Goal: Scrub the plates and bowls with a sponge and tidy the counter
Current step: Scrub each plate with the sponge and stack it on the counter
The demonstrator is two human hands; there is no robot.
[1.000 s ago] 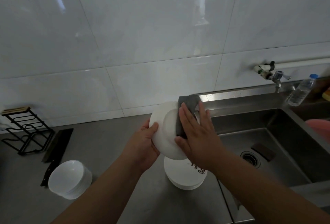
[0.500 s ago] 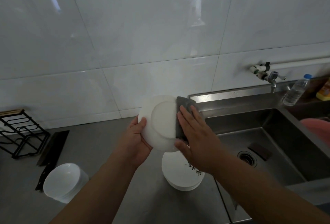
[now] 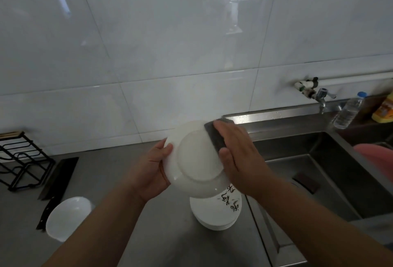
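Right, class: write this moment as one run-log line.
step: scrubbing plate underside | left hand: grips plate rim | right hand: holds sponge against plate | counter: plate stack, bowl, knife

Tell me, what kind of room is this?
Probably a kitchen: there is a steel sink with a tap on the tiled wall, plates stacked on the counter, and the right hand scrubbing a plate with a sponge.

You've got glossy white wall tiles catching light streaks, grey steel bench below, steel sink inset right, wall tap above it, black wire rack far left.
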